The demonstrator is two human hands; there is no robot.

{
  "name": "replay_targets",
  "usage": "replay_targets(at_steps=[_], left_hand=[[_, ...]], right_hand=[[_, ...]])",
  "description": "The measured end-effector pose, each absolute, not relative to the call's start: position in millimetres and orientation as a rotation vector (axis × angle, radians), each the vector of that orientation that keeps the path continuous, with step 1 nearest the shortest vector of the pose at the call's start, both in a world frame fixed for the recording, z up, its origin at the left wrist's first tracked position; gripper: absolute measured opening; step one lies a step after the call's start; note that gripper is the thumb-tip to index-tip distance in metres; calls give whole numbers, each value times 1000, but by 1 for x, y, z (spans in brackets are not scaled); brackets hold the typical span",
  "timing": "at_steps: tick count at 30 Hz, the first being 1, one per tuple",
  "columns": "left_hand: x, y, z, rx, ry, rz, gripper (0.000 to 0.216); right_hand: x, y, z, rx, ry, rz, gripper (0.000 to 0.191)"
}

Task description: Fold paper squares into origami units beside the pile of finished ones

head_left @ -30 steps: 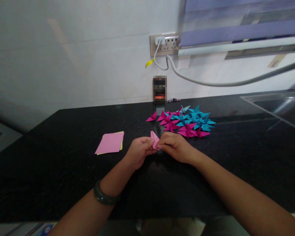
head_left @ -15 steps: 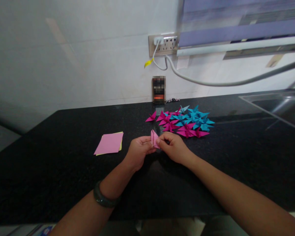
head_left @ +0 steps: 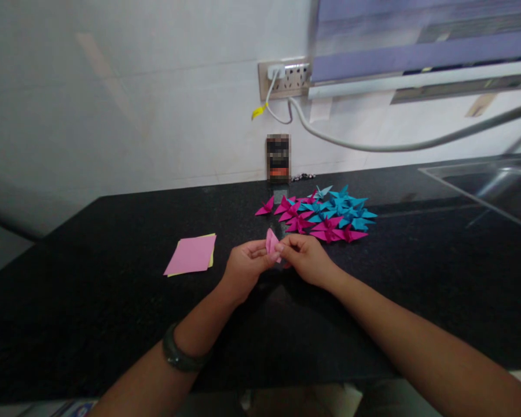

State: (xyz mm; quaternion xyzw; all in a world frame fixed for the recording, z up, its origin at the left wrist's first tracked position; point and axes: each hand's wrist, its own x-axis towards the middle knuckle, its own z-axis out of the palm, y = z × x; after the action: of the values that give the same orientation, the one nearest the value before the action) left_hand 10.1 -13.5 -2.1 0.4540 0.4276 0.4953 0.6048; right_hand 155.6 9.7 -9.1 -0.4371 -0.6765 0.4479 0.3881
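Observation:
A small folded piece of pink origami paper (head_left: pixel 272 240) is pinched between my two hands, its pointed tip up. My left hand (head_left: pixel 246 266) grips its left side and lower part, thumb in front and fingers behind. From the right, my right hand (head_left: pixel 306 258) pinches its right edge between thumb and forefinger. Just beyond my right hand lie several folded paper cranes, magenta ones (head_left: pixel 327 229) in front and to the left, blue ones (head_left: pixel 345 205) behind, and a pale blue one (head_left: pixel 321 193) at the back. The paper's lower end is partly hidden by my fingers.
Pink square sheets (head_left: pixel 191 255) with yellow-green paper beneath lie left on the black countertop (head_left: pixel 113 301). A phone-like upright object (head_left: pixel 279 157), its front blurred, leans on the wall beside a beaded string (head_left: pixel 304 176). A sink (head_left: pixel 495 185) is at right, below a grey hose (head_left: pixel 373 146).
The folded pink paper has turned slightly and its front fold looks more spread at the top. Both hands keep hold of it. The whole view has shifted a little.

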Motion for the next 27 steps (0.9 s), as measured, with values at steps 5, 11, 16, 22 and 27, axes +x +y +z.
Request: replay_targets(at_steps=[5,11,16,22,27], left_hand=[[9,-12,-4,1046,1054,1156,32],[8,-11,-5,1053,1113,1174,31],[7,-11,-6,1062,1123,1199,31],[9,-11,-4,1154,1198,1145,25],[8,-12,-4,1233,1256,1172,22]], right_hand=[[152,7,-5,-1038,-1543,1368,24],[153,10,-5,-1015,-1470,1444,34],[154,10,-10,-1008,-1569,1335,26],[154,9,-8,-1008,-1609,1281,19],[155,9,-6,-1037,-1645,1362,22]])
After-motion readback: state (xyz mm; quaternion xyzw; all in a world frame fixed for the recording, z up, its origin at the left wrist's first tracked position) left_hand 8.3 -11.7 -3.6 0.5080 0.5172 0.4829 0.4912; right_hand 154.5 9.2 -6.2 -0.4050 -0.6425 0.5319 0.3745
